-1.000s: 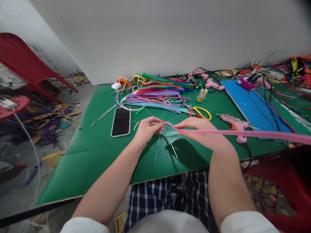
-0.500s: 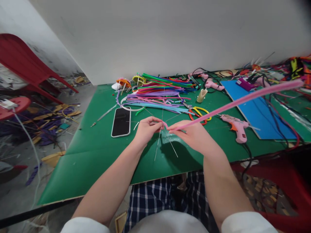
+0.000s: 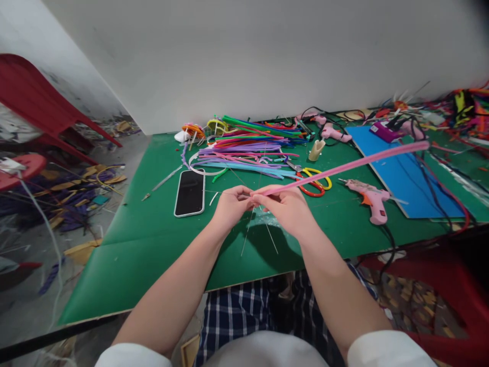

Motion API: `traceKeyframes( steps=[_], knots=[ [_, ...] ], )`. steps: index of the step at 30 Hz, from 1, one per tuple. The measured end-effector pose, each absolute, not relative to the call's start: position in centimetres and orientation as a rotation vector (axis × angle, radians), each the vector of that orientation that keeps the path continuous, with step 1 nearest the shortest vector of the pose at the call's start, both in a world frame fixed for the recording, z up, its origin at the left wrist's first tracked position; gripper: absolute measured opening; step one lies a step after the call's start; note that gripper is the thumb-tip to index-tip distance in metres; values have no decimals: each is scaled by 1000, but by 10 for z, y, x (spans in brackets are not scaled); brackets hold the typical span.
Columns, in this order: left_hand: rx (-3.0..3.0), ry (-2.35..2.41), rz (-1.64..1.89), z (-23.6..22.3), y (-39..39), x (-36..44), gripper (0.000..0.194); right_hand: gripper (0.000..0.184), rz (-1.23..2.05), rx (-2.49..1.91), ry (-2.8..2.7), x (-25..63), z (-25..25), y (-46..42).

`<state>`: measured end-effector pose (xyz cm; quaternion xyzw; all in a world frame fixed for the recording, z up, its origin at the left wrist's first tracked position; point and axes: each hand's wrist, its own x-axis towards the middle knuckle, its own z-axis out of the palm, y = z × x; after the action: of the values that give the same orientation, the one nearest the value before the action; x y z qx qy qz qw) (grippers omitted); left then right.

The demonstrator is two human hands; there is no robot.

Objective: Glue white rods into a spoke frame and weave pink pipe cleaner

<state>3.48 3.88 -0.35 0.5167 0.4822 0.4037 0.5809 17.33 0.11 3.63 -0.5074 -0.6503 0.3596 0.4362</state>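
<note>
Above the green table, my left hand [image 3: 232, 208] pinches thin wires [image 3: 271, 236] that fan out like spokes from its fingertips. My right hand [image 3: 289, 210] is closed on a pink pipe cleaner [image 3: 355, 166], whose long free end slants up to the right. The fingertips of both hands meet where the wires cross, and they hide the inner end of the pipe cleaner. Beyond the hands lies a pile of coloured pipe cleaners [image 3: 248, 152]. Scissors [image 3: 314, 189] with red and yellow handles rest behind my right hand.
A phone [image 3: 190, 192] lies left of my hands on the green table [image 3: 153, 265]. To the right are a pink glue gun [image 3: 376, 203] with its cable and a blue board [image 3: 416, 186]. A second glue gun [image 3: 335, 133] sits farther back, near a beige holder [image 3: 317, 151].
My right hand has moved left, up against my left fingertips. The pink pipe cleaner has shifted left with it and its free end is lower.
</note>
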Motion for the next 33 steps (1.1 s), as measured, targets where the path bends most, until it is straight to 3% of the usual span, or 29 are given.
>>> traceKeyframes(
  steps=[9,23,29,33],
  knots=[
    [1219,1096,688,2,32,38,18,11,534,-1413,-1898,188,58,6],
    [1319,849,439,7,20,42,12,15,909,-1428,-2230,219,126,61],
    [1316,720,410,13,16,42,11,18,1293,-1298,-2154,239,105,95],
    [1256,721,494,18,15,43,15,23,1505,-1368,-1784,242,66,91]
  ],
)
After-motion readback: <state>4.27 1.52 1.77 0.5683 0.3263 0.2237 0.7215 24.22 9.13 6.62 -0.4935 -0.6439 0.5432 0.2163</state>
